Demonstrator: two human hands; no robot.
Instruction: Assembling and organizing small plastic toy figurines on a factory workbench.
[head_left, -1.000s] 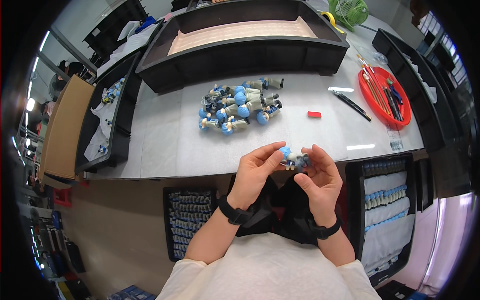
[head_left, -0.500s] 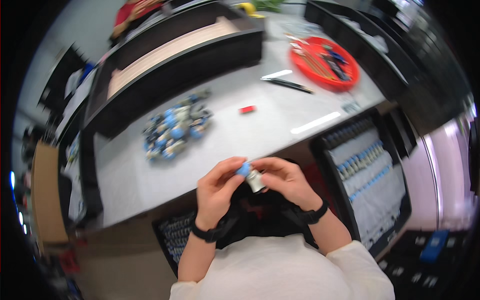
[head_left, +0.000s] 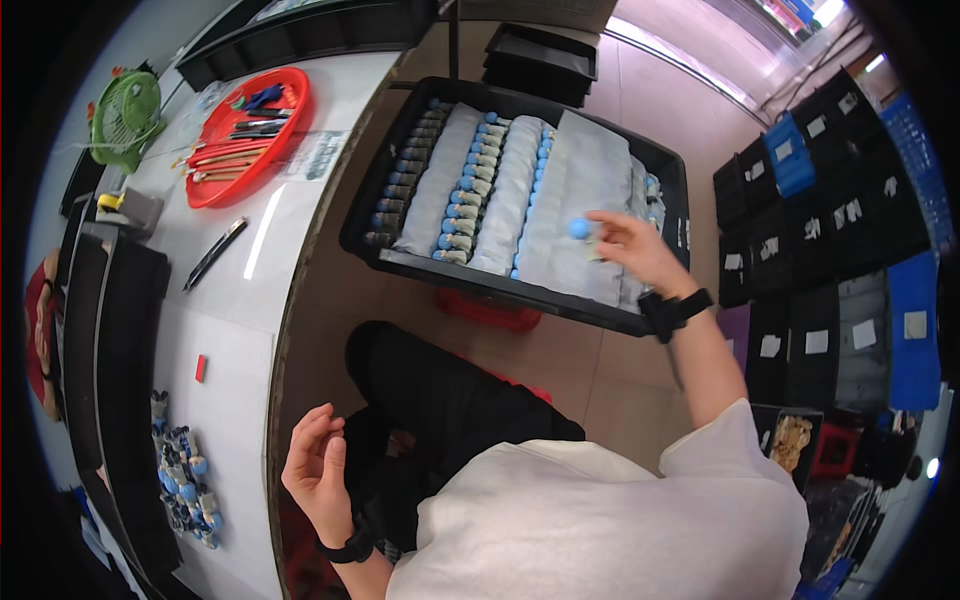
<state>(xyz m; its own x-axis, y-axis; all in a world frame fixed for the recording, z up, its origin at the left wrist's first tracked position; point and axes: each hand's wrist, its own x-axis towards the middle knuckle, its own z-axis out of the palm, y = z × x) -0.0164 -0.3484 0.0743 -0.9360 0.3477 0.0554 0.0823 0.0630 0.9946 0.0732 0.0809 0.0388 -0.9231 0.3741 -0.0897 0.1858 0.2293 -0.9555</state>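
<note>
A small figurine with a round blue head [head_left: 579,229] and a pale body is pinched in the fingers of my right hand [head_left: 635,250]. That hand is over a large black tray [head_left: 510,289], above its white padding sheets [head_left: 565,180]. Several similar blue-headed figurines [head_left: 462,215] lie in rows in the tray between strips of padding. My left hand [head_left: 318,462] hangs beside the table edge with nothing in it, thumb and fingers apart. A pile of more figurines [head_left: 183,480] lies on the white table [head_left: 230,345] to its left.
On the table are a red block [head_left: 201,368], a black pen [head_left: 214,255] and a red basin [head_left: 215,198] of brushes and tools. A green fan [head_left: 127,118] stands behind. Stacked black bins [head_left: 800,255] line the right side; black trays [head_left: 540,60] are beyond the large tray.
My view has turned right, toward the tray. My hands have parted: the right has carried the figurine over the tray, while the left has let go and stays near the table.
</note>
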